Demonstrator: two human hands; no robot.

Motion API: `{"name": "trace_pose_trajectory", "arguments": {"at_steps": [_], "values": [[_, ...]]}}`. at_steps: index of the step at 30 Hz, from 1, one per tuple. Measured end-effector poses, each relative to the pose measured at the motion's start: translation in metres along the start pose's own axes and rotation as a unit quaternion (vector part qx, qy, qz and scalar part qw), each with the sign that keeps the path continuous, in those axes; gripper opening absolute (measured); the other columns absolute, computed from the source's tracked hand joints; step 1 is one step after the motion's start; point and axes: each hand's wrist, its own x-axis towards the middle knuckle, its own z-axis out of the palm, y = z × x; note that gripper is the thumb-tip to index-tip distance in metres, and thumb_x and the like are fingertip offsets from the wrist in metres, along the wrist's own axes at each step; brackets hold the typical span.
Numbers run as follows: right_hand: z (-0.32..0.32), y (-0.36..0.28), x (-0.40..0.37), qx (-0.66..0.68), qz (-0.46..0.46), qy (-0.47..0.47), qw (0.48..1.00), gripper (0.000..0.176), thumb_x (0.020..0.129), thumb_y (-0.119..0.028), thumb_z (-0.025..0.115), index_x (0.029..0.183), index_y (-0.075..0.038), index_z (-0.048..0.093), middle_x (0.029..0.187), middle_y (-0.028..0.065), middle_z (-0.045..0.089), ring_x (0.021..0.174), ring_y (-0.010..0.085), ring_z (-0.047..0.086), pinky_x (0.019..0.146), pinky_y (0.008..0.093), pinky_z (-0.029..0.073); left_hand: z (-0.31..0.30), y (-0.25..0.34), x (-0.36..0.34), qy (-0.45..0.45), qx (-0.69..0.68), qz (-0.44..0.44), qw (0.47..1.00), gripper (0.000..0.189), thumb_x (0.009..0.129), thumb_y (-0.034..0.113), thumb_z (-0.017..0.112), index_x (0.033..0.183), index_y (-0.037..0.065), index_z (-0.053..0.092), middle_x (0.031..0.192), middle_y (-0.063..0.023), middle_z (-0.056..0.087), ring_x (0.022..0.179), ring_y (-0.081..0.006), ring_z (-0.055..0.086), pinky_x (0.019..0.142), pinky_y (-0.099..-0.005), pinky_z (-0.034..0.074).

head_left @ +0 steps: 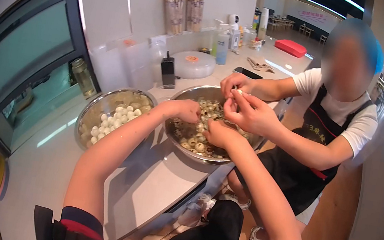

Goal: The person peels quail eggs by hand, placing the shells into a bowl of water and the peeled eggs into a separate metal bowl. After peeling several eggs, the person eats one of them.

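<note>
Over a large metal bowl (pixel 195 159) of speckled quail eggs (pixel 201 147) and shell bits, both of my hands are close together. My left hand (pixel 187 111) is closed, its fingers curled down at the bowl's left side; what it holds is hidden. Lower and to the right, my right hand (pixel 222 135) reaches in with fingers bent together, something pale beside their tips. I cannot make out what is in them. A second metal bowl (pixel 84 120), left of my left forearm, contains many white peeled quail eggs (pixel 118 119).
Across the same bowl, a co-worker (pixel 337 114) in a blue cap and black apron holds a small pale thing between both hands (pixel 249 110). Behind stand a black device (pixel 167 71), a round plastic container (pixel 192 65), pump bottles (pixel 222 46) and a phone (pixel 248 73).
</note>
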Motion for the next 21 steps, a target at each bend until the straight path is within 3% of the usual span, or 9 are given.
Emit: {"name": "trace_pose_trajectory", "arguments": {"at_steps": [6, 9, 11, 13, 14, 16, 17, 19, 21], "values": [[0.000, 0.000, 0.001, -0.002, -0.033, -0.003, 0.999, 0.029, 0.076, -0.025, 0.051, 0.086, 0.002, 0.047, 0.069, 0.0217, 0.057, 0.067, 0.0361, 0.057, 0.061, 0.0447, 0.045, -0.041, -0.035, -0.071, 0.111, -0.161, -0.049, 0.980, 0.022, 0.071, 0.025, 0.052, 0.073, 0.003, 0.054, 0.064, -0.0040, 0.053, 0.059, -0.0111, 0.049, 0.053, -0.0260, 0.040], [0.001, 0.000, 0.001, 0.016, -0.021, -0.004, 1.000, 0.028, 0.076, -0.023, 0.051, 0.086, 0.002, 0.048, 0.070, 0.0212, 0.057, 0.067, 0.0361, 0.057, 0.063, 0.0444, 0.045, -0.036, -0.078, -0.110, 0.138, -0.052, -0.188, 0.971, 0.023, 0.068, 0.022, 0.053, 0.062, 0.000, 0.053, 0.048, -0.0038, 0.048, 0.046, -0.0138, 0.046, 0.045, -0.0282, 0.038], [0.002, 0.002, 0.002, -0.011, -0.021, -0.007, 1.000, 0.028, 0.075, -0.022, 0.052, 0.087, 0.002, 0.048, 0.070, 0.0206, 0.057, 0.068, 0.0350, 0.058, 0.064, 0.0434, 0.045, -0.033, -0.080, -0.134, 0.114, -0.060, -0.251, 0.959, 0.022, 0.067, 0.019, 0.054, 0.063, -0.002, 0.053, 0.054, -0.0068, 0.052, 0.051, -0.0140, 0.051, 0.047, -0.0279, 0.042], [-0.005, -0.002, 0.000, -0.014, 0.010, -0.006, 1.000, 0.026, 0.074, -0.021, 0.052, 0.085, 0.003, 0.051, 0.071, 0.0204, 0.058, 0.069, 0.0341, 0.058, 0.064, 0.0427, 0.046, -0.020, -0.103, -0.143, 0.041, -0.068, -0.264, 0.961, 0.023, 0.071, 0.023, 0.058, 0.076, 0.000, 0.057, 0.067, -0.0094, 0.058, 0.064, -0.0188, 0.056, 0.056, -0.0307, 0.046], [-0.003, 0.000, 0.000, -0.014, 0.001, -0.008, 1.000, 0.026, 0.074, -0.020, 0.052, 0.084, 0.003, 0.053, 0.072, 0.0204, 0.058, 0.069, 0.0338, 0.059, 0.064, 0.0428, 0.046, -0.016, -0.108, -0.142, 0.035, -0.064, -0.259, 0.963, 0.023, 0.071, 0.023, 0.058, 0.076, 0.000, 0.057, 0.067, -0.0094, 0.058, 0.064, -0.0188, 0.056, 0.056, -0.0307, 0.046], [-0.002, 0.000, 0.001, -0.014, -0.004, -0.013, 1.000, 0.023, 0.071, -0.017, 0.053, 0.082, 0.003, 0.057, 0.072, 0.0205, 0.058, 0.069, 0.0328, 0.059, 0.063, 0.0426, 0.046, -0.012, -0.116, -0.142, 0.043, 0.133, -0.275, 0.951, 0.023, 0.070, 0.021, 0.059, 0.080, 0.000, 0.057, 0.075, -0.0129, 0.059, 0.070, -0.0243, 0.058, 0.063, -0.0330, 0.046], [-0.001, 0.000, 0.000, -0.006, -0.002, -0.015, 1.000, 0.023, 0.071, -0.017, 0.053, 0.082, 0.003, 0.057, 0.072, 0.0205, 0.058, 0.069, 0.0328, 0.059, 0.063, 0.0426, 0.046, -0.016, -0.104, -0.139, 0.035, 0.136, -0.275, 0.951, 0.023, 0.070, 0.021, 0.059, 0.080, 0.000, 0.057, 0.075, -0.0129, 0.059, 0.070, -0.0243, 0.058, 0.063, -0.0330, 0.046], [0.000, 0.001, 0.002, -0.028, -0.001, 0.017, 0.999, 0.020, 0.068, -0.012, 0.053, 0.083, 0.002, 0.057, 0.075, 0.0204, 0.058, 0.071, 0.0327, 0.059, 0.064, 0.0420, 0.046, -0.026, -0.072, -0.115, 0.221, 0.121, -0.170, 0.953, 0.019, 0.068, 0.017, 0.057, 0.077, 0.001, 0.058, 0.078, -0.0165, 0.058, 0.072, -0.0292, 0.057, 0.064, -0.0352, 0.045], [0.002, 0.001, 0.003, -0.029, 0.001, 0.020, 0.999, 0.019, 0.065, -0.007, 0.052, 0.082, 0.001, 0.058, 0.079, 0.0204, 0.058, 0.075, 0.0327, 0.058, 0.066, 0.0412, 0.046, -0.031, -0.041, -0.087, 0.230, 0.057, -0.075, 0.969, 0.019, 0.068, 0.017, 0.056, 0.080, 0.002, 0.059, 0.078, -0.0154, 0.059, 0.075, -0.0281, 0.057, 0.066, -0.0347, 0.044]]}}
